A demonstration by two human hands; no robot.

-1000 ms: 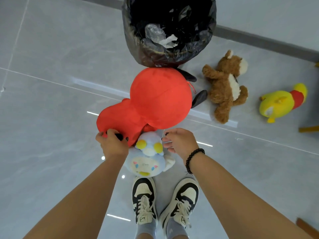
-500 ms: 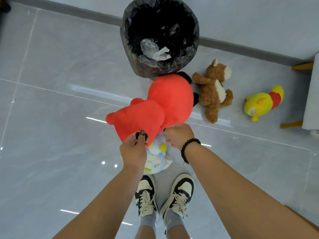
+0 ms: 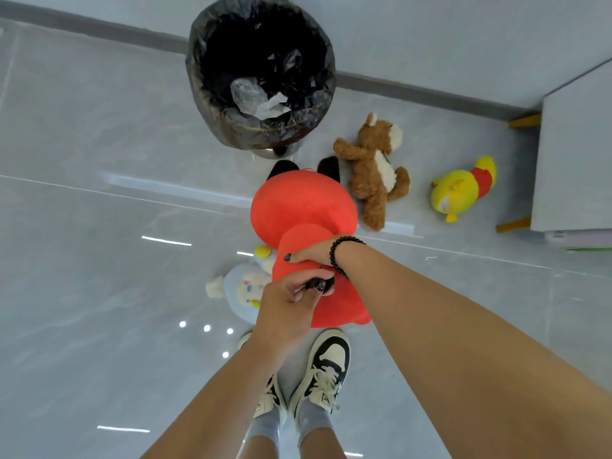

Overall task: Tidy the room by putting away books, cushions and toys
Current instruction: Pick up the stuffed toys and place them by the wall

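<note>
Both hands, left hand (image 3: 291, 294) and right hand (image 3: 313, 255), are gripping the big red plush toy (image 3: 303, 210) above the floor; possibly the pale blue plush (image 3: 243, 286) too. Brown teddy bear (image 3: 374, 170) and yellow plush (image 3: 460, 190) are still lying unsorted.

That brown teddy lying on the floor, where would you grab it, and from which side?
Probably round the middle of the brown teddy, coming straight down from above. It lies flat with limbs spread, its narrow belly exposed, and bare floor shows on both sides for fingers to close in.
</note>
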